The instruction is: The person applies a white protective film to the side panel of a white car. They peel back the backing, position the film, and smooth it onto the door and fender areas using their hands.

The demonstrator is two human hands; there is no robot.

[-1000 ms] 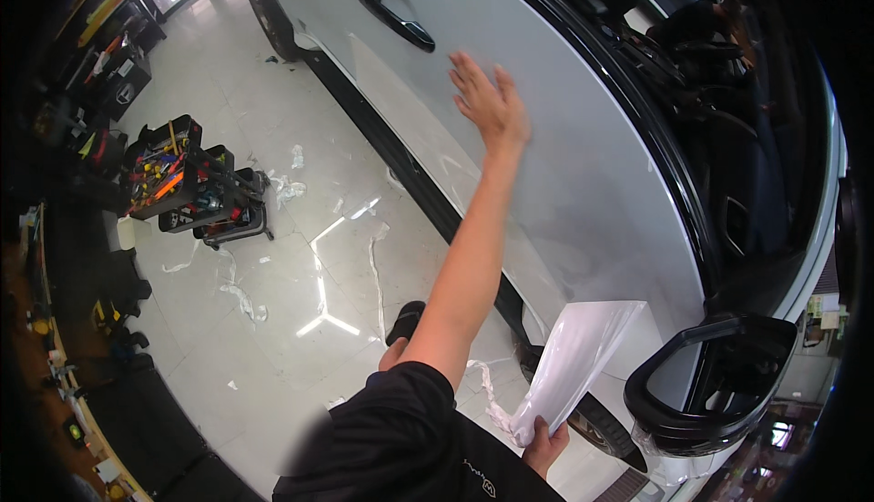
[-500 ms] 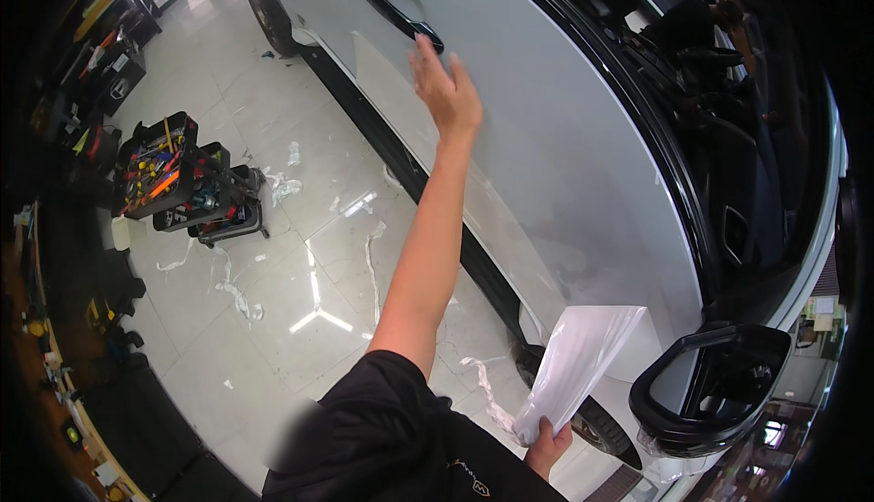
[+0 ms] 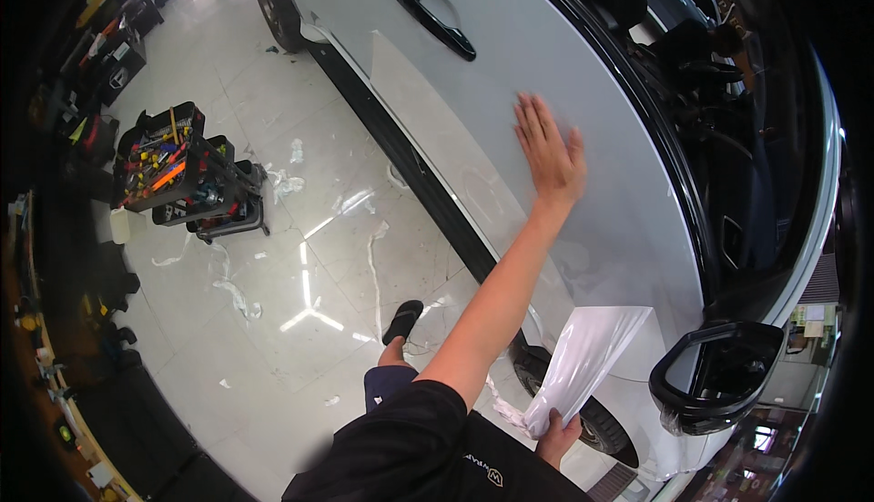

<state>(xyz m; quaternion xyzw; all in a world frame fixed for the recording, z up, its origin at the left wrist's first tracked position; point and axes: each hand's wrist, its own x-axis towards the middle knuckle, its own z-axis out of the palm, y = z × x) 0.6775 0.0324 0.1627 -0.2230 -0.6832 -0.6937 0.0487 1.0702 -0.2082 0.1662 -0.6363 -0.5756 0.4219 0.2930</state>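
My left hand lies flat on the pale grey car door, below and to the right of the black door handle. Its fingers are stretched out and it holds nothing. Lower right, the fingers of my right hand are closed on the bottom end of a glossy white film sheet. That sheet runs up to the door's front edge, bunched and creased near my grip and wider at the top. Black-framed, the side mirror sticks out right of the sheet.
A tool cart full of hand tools stands on the tiled floor at the left. Crumpled white strips lie scattered on the tiles. My foot in a dark shoe is beside the black sill. A workbench lines the left edge.
My left hand has slid away from the door handle, down and to the right across the door. My right hand keeps hold of the film sheet. A leg and shoe have come into view.
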